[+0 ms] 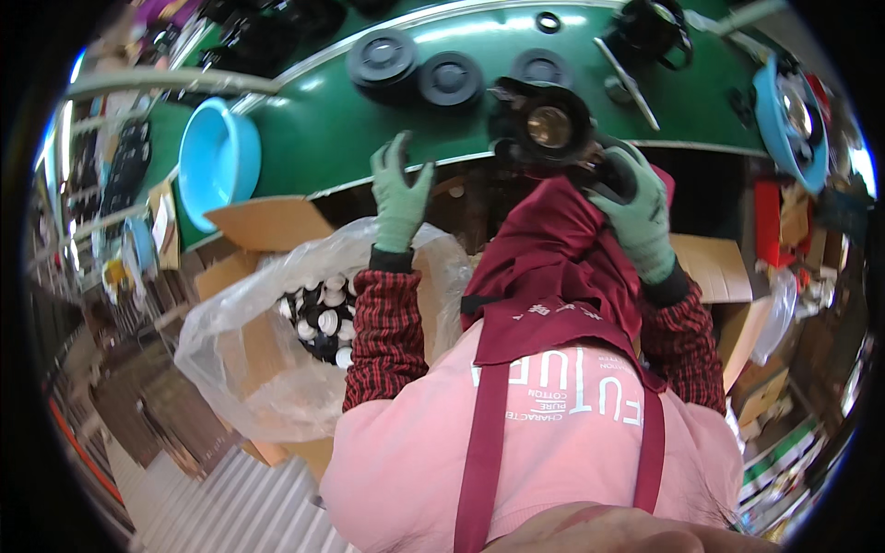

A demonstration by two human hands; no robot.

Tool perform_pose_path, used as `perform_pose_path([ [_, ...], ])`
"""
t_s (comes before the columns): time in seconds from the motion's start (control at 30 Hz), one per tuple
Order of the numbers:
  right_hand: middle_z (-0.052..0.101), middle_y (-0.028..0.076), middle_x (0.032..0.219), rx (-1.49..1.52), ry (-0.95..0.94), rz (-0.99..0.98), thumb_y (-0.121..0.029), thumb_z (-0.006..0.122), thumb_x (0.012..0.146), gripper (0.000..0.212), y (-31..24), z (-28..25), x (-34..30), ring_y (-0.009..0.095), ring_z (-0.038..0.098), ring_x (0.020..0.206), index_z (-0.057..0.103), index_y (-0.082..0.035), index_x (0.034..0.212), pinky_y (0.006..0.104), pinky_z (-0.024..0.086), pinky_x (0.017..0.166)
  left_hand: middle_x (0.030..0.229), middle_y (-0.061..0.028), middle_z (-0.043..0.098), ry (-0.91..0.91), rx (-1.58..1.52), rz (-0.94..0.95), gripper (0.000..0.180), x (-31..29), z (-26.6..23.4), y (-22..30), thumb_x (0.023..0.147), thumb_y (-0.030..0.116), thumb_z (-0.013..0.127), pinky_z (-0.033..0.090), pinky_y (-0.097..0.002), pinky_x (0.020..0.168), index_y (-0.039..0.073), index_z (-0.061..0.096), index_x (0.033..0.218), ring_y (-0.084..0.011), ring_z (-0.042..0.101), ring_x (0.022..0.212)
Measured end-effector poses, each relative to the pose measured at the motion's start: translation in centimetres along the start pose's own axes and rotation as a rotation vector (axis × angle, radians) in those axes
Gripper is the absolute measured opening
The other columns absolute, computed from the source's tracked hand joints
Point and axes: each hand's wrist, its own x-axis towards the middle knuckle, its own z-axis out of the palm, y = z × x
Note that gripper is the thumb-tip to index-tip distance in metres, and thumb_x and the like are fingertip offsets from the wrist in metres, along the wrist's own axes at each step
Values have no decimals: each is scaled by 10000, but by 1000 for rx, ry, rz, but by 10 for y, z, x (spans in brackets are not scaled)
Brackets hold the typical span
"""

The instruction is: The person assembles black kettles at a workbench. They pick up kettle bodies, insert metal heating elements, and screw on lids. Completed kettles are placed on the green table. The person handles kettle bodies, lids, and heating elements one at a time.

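My left hand [403, 198], in a pale green glove, hangs open in front of the green workbench [318, 120], its thumb and fingers apart with nothing between them. At the bench's near edge, my right hand [638, 217], gloved alike, is wrapped round the handle of a black jug [524, 124]. The jug is tilted so that its round mouth shows, with a shiny metallic-looking inside. Behind it lie several round black lids [450, 80]. Below my left hand, a carton lined with a clear plastic bag [217, 369] holds many small black and white parts [327, 320].
A light blue basin [221, 161] stands at the bench's left; another blue basin [767, 101] with metal and black parts is at the right. Farther back are a second black jug [650, 32], a thin pale rod [629, 85] and a black ring [548, 22]. An open carton [710, 263] sits right.
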Motion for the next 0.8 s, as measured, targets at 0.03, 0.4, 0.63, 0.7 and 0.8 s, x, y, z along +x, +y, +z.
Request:
perform_pose_path([
  [0.03, 670, 173, 1155, -67, -61, 30, -30, 800, 753, 448, 0, -5, 1, 298, 684, 989, 648, 43, 1169, 354, 543, 859, 1239, -159, 597, -28, 43, 45, 475, -2, -4, 2, 897, 241, 751, 516, -437, 943, 95, 621, 1330, -337, 622, 1111],
  [0.4, 680, 109, 1110, 45, -307, 238, 25, 774, 801, 415, 34, 22, -43, 208, 664, 1014, 647, 40, 1196, 324, 522, 918, 1121, -173, 634, 241, -36, -8, 362, -62, -15, -14, 842, 114, 759, 528, -396, 873, 56, 660, 1185, -334, 641, 981],
  [0.63, 683, 100, 1115, -13, -307, 295, -28, 747, 881, 396, 72, 15, -49, 186, 643, 1010, 622, 51, 1249, 320, 507, 927, 1119, -168, 595, 950, 311, -569, 374, -206, -119, -155, 868, 146, 737, 519, -411, 891, 31, 585, 1190, -312, 635, 950],
  [0.7, 688, 104, 1130, 7, -291, 263, -26, 746, 880, 402, 74, 14, -51, 186, 645, 1021, 624, 46, 1257, 320, 510, 933, 1243, -248, 616, 610, 64, -956, 548, -249, -141, -238, 834, 331, 763, 496, -470, 961, -7, 598, 1233, -391, 614, 1135],
  [0.8, 694, 113, 1158, 40, -233, 209, -23, 746, 880, 417, 65, 21, -63, 189, 650, 1050, 628, 33, 1275, 319, 512, 946, 1314, -267, 603, 288, 374, -984, 570, -203, -128, -246, 827, 373, 771, 486, -449, 1030, 21, 650, 1258, -370, 575, 1267],
])
